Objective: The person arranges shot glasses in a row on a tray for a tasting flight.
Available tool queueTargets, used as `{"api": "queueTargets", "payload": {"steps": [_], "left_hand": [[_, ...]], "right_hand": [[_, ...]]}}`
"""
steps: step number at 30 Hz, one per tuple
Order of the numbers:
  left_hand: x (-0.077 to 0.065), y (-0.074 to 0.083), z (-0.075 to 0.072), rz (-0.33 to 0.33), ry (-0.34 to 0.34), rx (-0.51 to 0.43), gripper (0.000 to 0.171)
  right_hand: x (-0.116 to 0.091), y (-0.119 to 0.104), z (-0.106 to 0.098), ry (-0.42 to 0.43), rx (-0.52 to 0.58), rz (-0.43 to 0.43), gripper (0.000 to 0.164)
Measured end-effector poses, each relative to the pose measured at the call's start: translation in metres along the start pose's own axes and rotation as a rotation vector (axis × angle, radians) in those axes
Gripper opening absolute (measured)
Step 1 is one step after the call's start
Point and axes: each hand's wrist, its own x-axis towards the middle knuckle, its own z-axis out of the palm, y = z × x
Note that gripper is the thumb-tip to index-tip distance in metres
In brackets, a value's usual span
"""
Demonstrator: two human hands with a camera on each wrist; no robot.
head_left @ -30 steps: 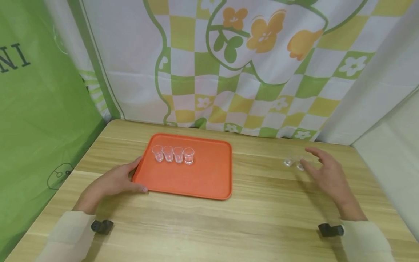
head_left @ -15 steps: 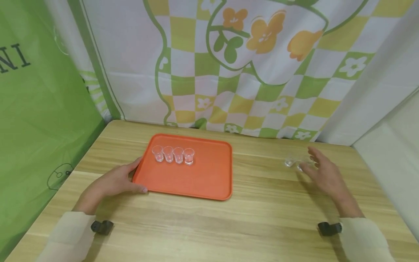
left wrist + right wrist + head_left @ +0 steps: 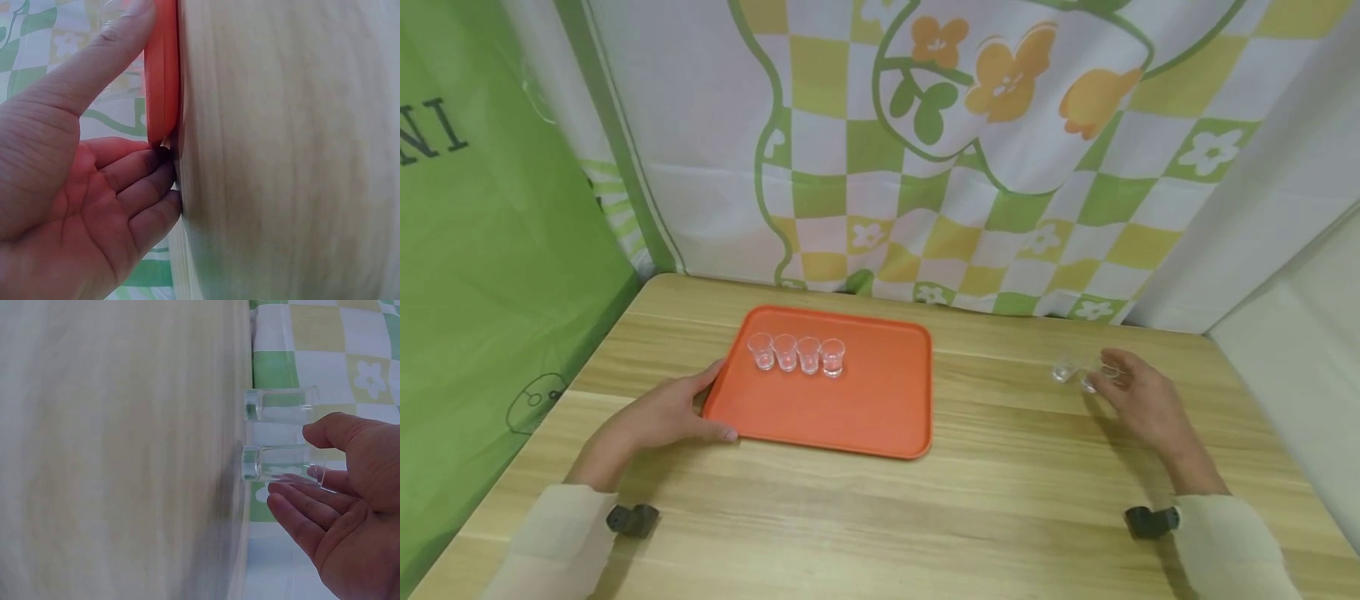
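Observation:
My left hand rests at the left edge of an orange-red tray, its thumb along the near corner. In the left wrist view, the fingertips meet the underside of the tray's rim. Several clear shot glasses stand in a row on the tray. At the right, two more clear shot glasses stand on the table: a farther one and a nearer one. My right hand is around the nearer glass's rim, with thumb on one side and fingers on the other; the thumb shows slightly apart from the wall.
The wooden table reaches back to a checked, flowered curtain. A green cloth hangs at the left, a pale wall at the right. Each wrist bears a small black camera.
My right hand has shifted slightly left, and its fingers have come down and closer to the thumb around the nearer shot glass. The left hand and the tray stay still.

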Motion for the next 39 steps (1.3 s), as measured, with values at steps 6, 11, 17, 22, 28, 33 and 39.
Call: {"api": "queueTargets", "payload": {"steps": [6,11,17,22,28,33,39], "left_hand": [[0.0001,0.0000,-0.0001,-0.001,0.001,0.006,0.124],[0.0008,0.0005,-0.0005,-0.001,-0.002,0.012,0.125],[0.0007,0.0003,-0.0010,0.001,-0.001,0.020,0.125],[0.0011,-0.0009,-0.0003,-0.001,-0.002,0.027,0.125],[0.0016,-0.0015,0.0004,-0.002,-0.001,0.021,0.126],[0.0017,-0.0028,0.0013,0.002,-0.003,0.019,0.126],[0.0008,-0.0003,-0.0001,-0.003,-0.004,0.010,0.126]], "right_hand": [[0.0000,0.0006,0.0019,0.029,-0.028,-0.022,0.049],[-0.0001,0.0015,0.0022,0.013,-0.040,-0.014,0.051],[0.0008,0.0029,0.0028,0.014,-0.050,-0.020,0.048],[0.0004,0.0025,0.0026,0.011,-0.053,-0.016,0.047],[0.0000,0.0020,0.0026,0.010,-0.050,-0.005,0.047],[0.0001,0.0025,0.0033,0.002,-0.042,0.008,0.047],[0.0004,0.0037,0.0036,0.030,-0.044,-0.018,0.045]]}}
